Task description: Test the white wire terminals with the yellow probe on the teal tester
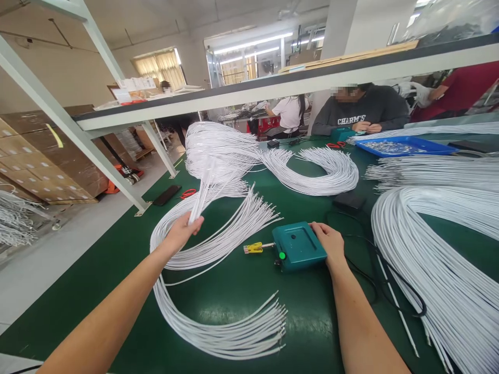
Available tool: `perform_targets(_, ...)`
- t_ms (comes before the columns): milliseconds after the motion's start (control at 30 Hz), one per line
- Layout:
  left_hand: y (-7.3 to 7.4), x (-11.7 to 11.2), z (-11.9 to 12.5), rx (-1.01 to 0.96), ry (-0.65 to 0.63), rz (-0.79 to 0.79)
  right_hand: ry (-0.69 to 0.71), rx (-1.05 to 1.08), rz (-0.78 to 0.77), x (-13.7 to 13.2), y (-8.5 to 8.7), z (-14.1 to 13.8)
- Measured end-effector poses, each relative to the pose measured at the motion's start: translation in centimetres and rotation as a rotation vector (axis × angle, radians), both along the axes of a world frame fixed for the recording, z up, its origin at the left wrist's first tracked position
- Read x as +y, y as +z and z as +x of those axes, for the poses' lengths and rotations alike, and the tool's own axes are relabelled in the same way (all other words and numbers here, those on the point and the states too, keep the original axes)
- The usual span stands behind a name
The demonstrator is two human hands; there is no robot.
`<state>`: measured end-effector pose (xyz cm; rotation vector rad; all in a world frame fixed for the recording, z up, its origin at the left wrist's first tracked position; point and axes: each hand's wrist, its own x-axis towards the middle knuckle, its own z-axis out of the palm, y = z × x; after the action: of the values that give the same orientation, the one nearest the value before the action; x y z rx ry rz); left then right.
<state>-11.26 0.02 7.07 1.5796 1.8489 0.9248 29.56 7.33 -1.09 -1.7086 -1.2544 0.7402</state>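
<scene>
My left hand (184, 231) is closed around a bunch of white cables (205, 189), raised above the table, the upper part blurred. Below it a curved bundle of white cables (230, 234) lies with its ends fanned out to the right. Another curved bundle (218, 332) lies nearer to me. My right hand (328, 240) grips the right side of a small teal box-shaped machine (298, 244), its fingers partly hidden behind the edge. A green button shows on the machine's left side. From that side a metal shaft sticks out with a yellow clip-like piece (254, 248) on it.
Large white cable bundles lie on the right (429, 249) and at the back (218, 145) of the green table (128, 311). Red-handled scissors (188, 194), a dark phone-like object (167, 195), black cords and a blue tray (405, 146) are around. A shelf (234, 93) spans above. Co-workers sit opposite.
</scene>
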Motion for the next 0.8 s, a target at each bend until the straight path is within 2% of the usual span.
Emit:
perform_targets(67, 0.5, -0.2, 0.1, -0.076, -0.078, -0.083, 0.001, 0.006, -0.005, 0.0, 0.0, 0.0)
perform_targets(133, 1.7, -0.3, 0.0, -0.101, -0.056, -0.063, -0.003, 0.012, 0.0, 0.0, 0.0, 0.0)
perform_targets(200, 3.6, -0.4, -0.2, -0.064, -0.034, -0.009, -0.007, 0.017, 0.003, 0.0, -0.1, 0.0)
perform_targets(300, 6.8, -0.8, 0.0, -0.033, -0.1, -0.042, -0.015, 0.019, 0.001, 0.1, -0.2, 0.0)
perform_targets(433, 10.3, -1.9, 2.4, -0.126, -0.255, -0.06, -0.026, 0.022, 0.006, 0.1, -0.2, 0.0)
perform_targets(533, 11.8, -3.1, 5.2, -0.255, -0.398, -0.023, -0.023, 0.029, 0.019, 0.1, -0.3, 0.0)
perform_targets(600, 12.2, -4.1, 7.2, -0.379, -0.569, -0.054, -0.021, 0.035, 0.027, 0.2, -0.4, 0.0)
perform_targets(667, 11.9, -5.0, 9.0, -0.513, -0.775, -0.167, -0.024, 0.047, 0.033, 0.2, -0.6, 0.0)
perform_targets(733, 10.6, -5.7, 10.4, -0.664, -0.906, -0.293, -0.029, 0.061, 0.029, 0.3, -0.7, 0.0)
perform_targets(800, 8.0, -6.0, 11.4, -0.814, -0.924, -0.407, -0.036, 0.068, 0.019, 0.4, -0.7, 0.0)
